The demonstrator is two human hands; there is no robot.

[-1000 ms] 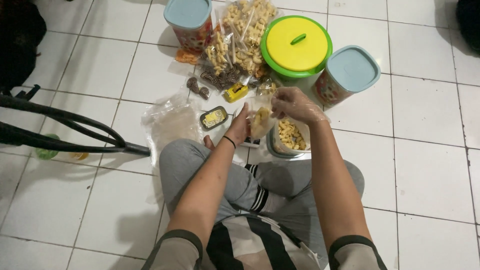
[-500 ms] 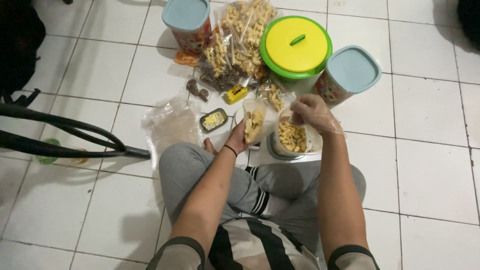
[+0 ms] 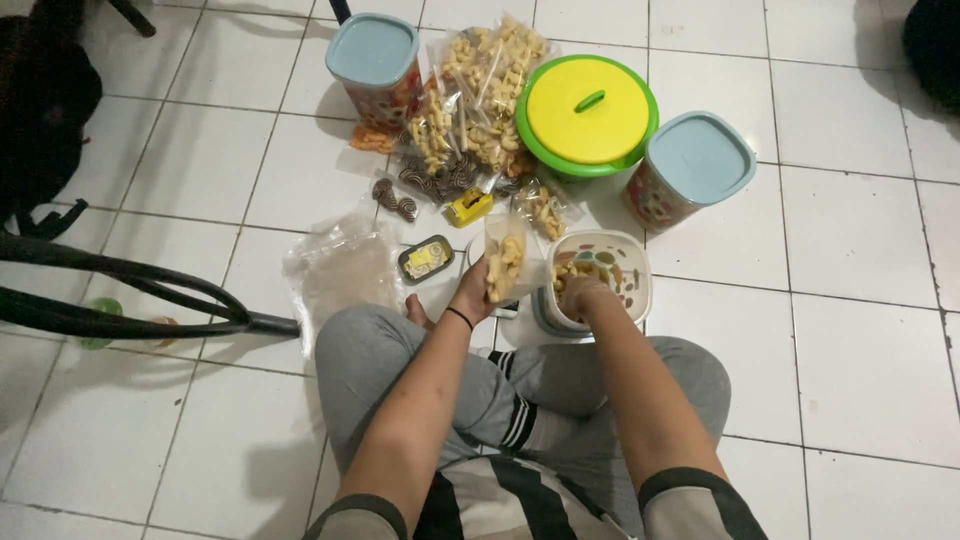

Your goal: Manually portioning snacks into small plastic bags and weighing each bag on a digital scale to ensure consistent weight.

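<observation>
Right hand (image 3: 580,296) is now seen lowered into the white tub (image 3: 632,262), where half a second earlier it was held above the rim, and a second earlier it was raised near the left hand. The small bag (image 3: 506,262) of snacks has been kept in the left hand (image 3: 472,300) throughout, though it is now held a little lower and closer to the tub.

The tub is set on the floor (image 3: 860,300) just in front of the crossed legs, and the right hand is inside it, among the pale snack pieces. The bag is just beside the tub's left wall, upright, with its mouth upward.

The left hand is closed around the lower part of the bag, fingers wrapped on it. The right hand is curled, fingers down in the snacks; whether any pieces are gripped cannot be told.

Behind the tub a green bowl with a yellow lid (image 3: 588,108) is seen, flanked by two blue-lidded jars (image 3: 374,52) (image 3: 700,160), with filled bags (image 3: 470,100) between them.
</observation>
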